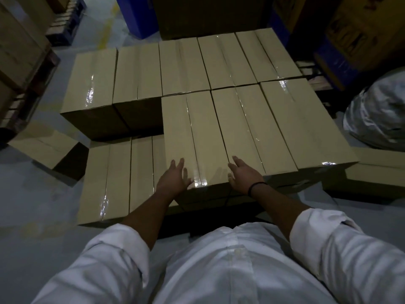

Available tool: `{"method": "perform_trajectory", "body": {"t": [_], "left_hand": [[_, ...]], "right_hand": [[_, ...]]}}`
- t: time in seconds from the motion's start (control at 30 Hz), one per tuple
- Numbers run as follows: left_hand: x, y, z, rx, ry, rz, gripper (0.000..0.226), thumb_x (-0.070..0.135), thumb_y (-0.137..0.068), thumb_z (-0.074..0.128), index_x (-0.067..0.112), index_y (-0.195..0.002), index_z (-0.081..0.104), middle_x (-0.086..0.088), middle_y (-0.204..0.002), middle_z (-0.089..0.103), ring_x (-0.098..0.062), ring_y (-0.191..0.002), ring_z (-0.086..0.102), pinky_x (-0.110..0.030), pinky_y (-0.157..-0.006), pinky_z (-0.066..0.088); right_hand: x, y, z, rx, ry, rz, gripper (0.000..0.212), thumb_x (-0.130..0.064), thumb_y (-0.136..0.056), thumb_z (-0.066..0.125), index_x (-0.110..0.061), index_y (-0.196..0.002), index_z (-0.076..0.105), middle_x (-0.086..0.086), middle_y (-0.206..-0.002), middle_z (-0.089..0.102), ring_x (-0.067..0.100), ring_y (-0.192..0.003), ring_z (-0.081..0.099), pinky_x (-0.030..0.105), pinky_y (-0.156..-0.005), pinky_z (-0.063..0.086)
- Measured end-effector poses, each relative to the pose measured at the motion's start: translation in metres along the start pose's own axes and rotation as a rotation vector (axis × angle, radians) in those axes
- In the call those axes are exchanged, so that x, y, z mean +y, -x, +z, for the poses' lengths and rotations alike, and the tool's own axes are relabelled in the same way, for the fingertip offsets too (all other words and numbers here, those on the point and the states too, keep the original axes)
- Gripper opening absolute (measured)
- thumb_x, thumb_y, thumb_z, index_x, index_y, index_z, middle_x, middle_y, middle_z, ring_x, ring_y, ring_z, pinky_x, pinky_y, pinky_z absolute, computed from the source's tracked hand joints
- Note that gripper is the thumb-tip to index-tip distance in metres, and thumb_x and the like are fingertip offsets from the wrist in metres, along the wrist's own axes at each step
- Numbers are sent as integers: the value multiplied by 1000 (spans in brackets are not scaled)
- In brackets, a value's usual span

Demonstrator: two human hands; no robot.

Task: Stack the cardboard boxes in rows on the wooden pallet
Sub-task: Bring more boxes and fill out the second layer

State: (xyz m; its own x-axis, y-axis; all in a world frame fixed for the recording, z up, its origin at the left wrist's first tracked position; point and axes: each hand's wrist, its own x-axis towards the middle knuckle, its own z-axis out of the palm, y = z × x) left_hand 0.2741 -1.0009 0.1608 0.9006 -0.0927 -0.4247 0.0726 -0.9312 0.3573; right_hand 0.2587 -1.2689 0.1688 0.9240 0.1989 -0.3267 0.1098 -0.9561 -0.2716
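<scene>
Several taped cardboard boxes stand in rows in front of me, two layers high at the back and right. The nearest upper box (pixel 195 137) lies lengthwise toward me. My left hand (pixel 175 178) rests flat on its near left corner with straight fingers. My right hand (pixel 243 176), a black band on its wrist, lies with straight fingers at the box's near right edge, against the neighbouring upper box (pixel 245 128). Lower-layer boxes (pixel 116 176) show at the near left. The pallet itself is hidden under the boxes.
A loose cardboard box (pixel 48 148) lies on the grey floor at the left. A grey plastic-wrapped bundle (pixel 377 115) sits at the right, with flat cartons (pixel 377 170) below it. Blue bins (pixel 140 16) and tall stacked cartons (pixel 17 47) stand around the far side.
</scene>
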Motion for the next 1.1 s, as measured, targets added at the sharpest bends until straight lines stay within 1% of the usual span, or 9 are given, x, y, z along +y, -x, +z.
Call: {"method": "perform_trajectory", "body": {"t": [0.1, 0.23, 0.3, 0.47, 0.6, 0.7, 0.83, 0.97, 1.1], "left_hand": [[15, 18, -9, 48, 28, 72, 85, 52, -97, 62, 25, -163, 17, -10, -170, 15, -32, -150, 31, -45, -115, 36], [31, 31, -17, 99, 76, 160, 76, 52, -98, 60, 25, -161, 27, -7, -166, 28, -26, -150, 32, -41, -117, 33], [37, 33, -18, 119, 96, 185, 72, 52, -98, 59, 25, -159, 32, -6, -163, 36, -26, -147, 36, -40, -116, 35], [55, 41, -15, 151, 152, 246, 64, 50, -98, 61, 24, -153, 43, -2, -157, 46, -23, -143, 43, -38, -113, 37], [70, 46, -5, 145, 149, 316, 62, 52, -98, 59, 24, -152, 46, 0, -154, 49, -20, -141, 46, -38, -113, 40], [86, 48, -4, 147, 166, 337, 62, 53, -98, 59, 23, -151, 47, 1, -153, 51, -19, -139, 47, -36, -111, 40], [109, 51, -4, 151, 173, 389, 61, 52, -99, 59, 22, -151, 48, 1, -152, 52, -19, -138, 47, -33, -109, 39], [131, 47, 0, 121, 141, 441, 62, 54, -98, 59, 22, -150, 49, 1, -151, 53, -19, -137, 49, -34, -108, 41], [159, 44, 9, 111, 134, 458, 62, 57, -96, 59, 25, -148, 51, 3, -147, 56, -19, -134, 52, -34, -105, 43]], "right_hand": [[-6, 16, -15, 2, -40, 41, 57, -33, -100, 55, -18, -152, 38, 3, -167, 15, 23, -146, 34, 39, -113, 39], [-12, 27, -24, 34, -78, 59, 56, -33, -99, 58, -20, -151, 41, 1, -166, 19, 22, -145, 35, 39, -113, 39], [-14, 30, -25, 54, -95, 70, 55, -33, -99, 58, -21, -150, 42, 1, -165, 20, 21, -144, 36, 38, -113, 40], [-13, 42, -21, 92, -140, 100, 52, -33, -98, 59, -20, -147, 47, 3, -162, 28, 21, -141, 40, 39, -112, 42], [-8, 55, -19, 150, -164, 124, 49, -33, -99, 59, -19, -145, 49, 4, -160, 33, 22, -142, 39, 40, -113, 41], [-1, 64, -21, 197, -171, 151, 48, -33, -98, 58, -19, -144, 51, 4, -158, 36, 22, -143, 36, 40, -114, 39], [16, 75, -28, 253, -189, 175, 47, -33, -97, 59, -18, -141, 54, 6, -156, 40, 22, -142, 37, 38, -112, 40], [37, 87, -34, 301, -212, 222, 46, -32, -96, 60, -17, -140, 56, 6, -154, 42, 23, -140, 39, 36, -112, 38], [62, 101, -41, 326, -237, 245, 45, -31, -95, 61, -16, -138, 58, 7, -153, 45, 24, -139, 40, 38, -114, 38]]}}
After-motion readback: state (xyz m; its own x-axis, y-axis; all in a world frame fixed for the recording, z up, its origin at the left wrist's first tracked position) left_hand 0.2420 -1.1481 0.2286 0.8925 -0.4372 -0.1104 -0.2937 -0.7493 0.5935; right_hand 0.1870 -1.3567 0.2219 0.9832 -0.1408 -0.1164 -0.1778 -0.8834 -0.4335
